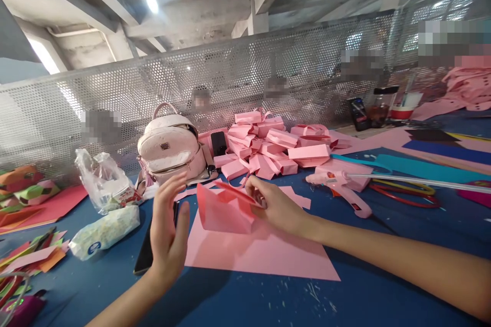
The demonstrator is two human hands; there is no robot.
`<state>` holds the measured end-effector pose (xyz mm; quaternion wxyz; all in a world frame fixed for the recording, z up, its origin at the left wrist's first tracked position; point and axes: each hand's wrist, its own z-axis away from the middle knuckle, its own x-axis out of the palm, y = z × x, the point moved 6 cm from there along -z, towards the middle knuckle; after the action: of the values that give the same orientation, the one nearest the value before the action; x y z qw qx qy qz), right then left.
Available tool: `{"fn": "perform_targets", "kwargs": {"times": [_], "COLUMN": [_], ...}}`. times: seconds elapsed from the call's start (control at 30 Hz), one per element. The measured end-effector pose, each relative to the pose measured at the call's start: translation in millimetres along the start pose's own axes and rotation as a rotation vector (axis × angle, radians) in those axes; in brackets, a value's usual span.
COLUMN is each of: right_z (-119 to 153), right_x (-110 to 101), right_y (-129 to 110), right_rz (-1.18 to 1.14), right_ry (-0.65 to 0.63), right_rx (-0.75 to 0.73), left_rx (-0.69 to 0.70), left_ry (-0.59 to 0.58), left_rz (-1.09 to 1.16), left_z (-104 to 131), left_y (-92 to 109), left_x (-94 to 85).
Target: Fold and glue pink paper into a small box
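Observation:
Thumb and fingers of my right hand (pixel 274 203) pinch the edge of a folded pink paper piece (pixel 226 212), which is tilted above the table. Under it lies a flat pink paper sheet (pixel 261 255). My left hand (pixel 169 232) is raised to the left of the folded piece, fingers stretched and thumb apart, holding nothing. Partly behind that hand a dark phone-like slab (pixel 143 253) lies on the blue table. Beyond my hands rises a heap of folded pink paper pieces (pixel 274 138).
A pink glue gun (pixel 337 186) lies at the right, near coloured loops (pixel 406 191). Further left are a pale backpack (pixel 169 148), a tissue pack (pixel 107 232), a plastic bag (pixel 105 184) and paper scraps (pixel 36 255). A perforated metal panel (pixel 230 76) borders the table's back.

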<state>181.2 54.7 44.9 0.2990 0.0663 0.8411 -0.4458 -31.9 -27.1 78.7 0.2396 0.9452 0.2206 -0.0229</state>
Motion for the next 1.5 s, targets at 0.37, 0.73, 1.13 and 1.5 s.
{"fn": "perform_targets", "kwargs": {"times": [0.37,0.73,1.13,1.5], "right_z": [27,21,11,29], "right_x": [40,31,-10,5], "right_y": [-3,7,12,0], "right_rz": [-0.407,-0.23,-0.113,0.4], "right_ry": [-0.054,-0.089,0.209,-0.005], "right_rx": [0.122,0.096,-0.153,-0.517], "left_rx": [0.289,0.354,0.398,0.387], "left_ry": [-0.659,-0.536,-0.345,-0.473], "left_rz": [-0.48,-0.717,-0.484,-0.51], "left_z": [43,29,20,35], "left_y": [25,-5,-15,-18], "left_x": [65.6,54.2,34.4,49.0]}}
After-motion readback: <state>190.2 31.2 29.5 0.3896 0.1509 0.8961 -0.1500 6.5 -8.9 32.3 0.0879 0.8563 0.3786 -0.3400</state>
